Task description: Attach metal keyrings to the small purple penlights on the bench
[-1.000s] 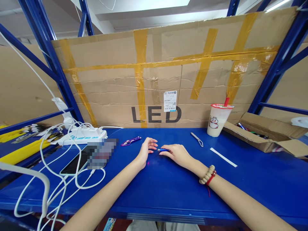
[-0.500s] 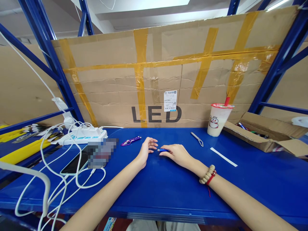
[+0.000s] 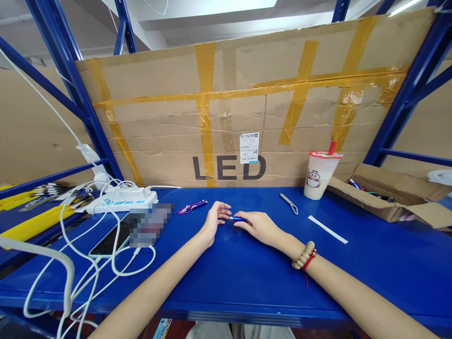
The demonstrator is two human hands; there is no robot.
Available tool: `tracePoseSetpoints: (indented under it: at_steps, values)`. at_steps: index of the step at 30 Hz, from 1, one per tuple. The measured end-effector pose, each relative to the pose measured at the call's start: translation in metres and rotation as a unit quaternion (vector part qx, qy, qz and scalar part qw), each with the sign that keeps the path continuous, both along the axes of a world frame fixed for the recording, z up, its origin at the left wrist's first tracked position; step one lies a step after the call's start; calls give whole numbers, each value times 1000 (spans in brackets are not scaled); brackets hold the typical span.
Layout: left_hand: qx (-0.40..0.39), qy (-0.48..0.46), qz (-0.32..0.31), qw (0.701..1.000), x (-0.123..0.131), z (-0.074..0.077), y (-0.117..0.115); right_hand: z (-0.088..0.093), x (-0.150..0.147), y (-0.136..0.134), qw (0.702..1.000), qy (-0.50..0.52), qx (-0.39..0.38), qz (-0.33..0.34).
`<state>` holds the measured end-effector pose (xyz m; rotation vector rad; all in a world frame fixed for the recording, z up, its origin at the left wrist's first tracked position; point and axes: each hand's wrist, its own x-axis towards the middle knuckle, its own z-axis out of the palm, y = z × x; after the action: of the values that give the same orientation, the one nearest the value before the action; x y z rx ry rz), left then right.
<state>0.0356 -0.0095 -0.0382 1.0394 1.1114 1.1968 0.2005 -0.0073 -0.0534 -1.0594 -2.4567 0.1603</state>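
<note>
My right hand pinches a slim blue pen with a silvery end, held low over the blue tabletop. The pen's tip points left. Just left of that tip, my left hand rests on its side with the fingers apart and slightly curled, and nothing shows in its grasp. Whether the pen's tip touches the left fingers, I cannot tell. A shiny purple pen-like item lies beyond my left hand. To the right lies a grey-handled tool with a looped metal end, near a white strip.
A lidded drink cup with a red straw stands at the back right, beside an open cardboard box of small items. On the left are a phone, white cables and a power strip. A cardboard wall closes the back.
The blue pen has shifted slightly left, toward my left hand. Both hands stay almost where they were.
</note>
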Motion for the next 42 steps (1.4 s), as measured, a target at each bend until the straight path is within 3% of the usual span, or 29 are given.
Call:
tracePoseSetpoints:
  at_steps: [11,42]
  values:
    - [-1,10,4,1000,0,1,-1,3,0,-2,999,-14,15,-46]
    - [4,24,0,1000,-1,2,0,6,-1,-6,999,-7,-10,-40]
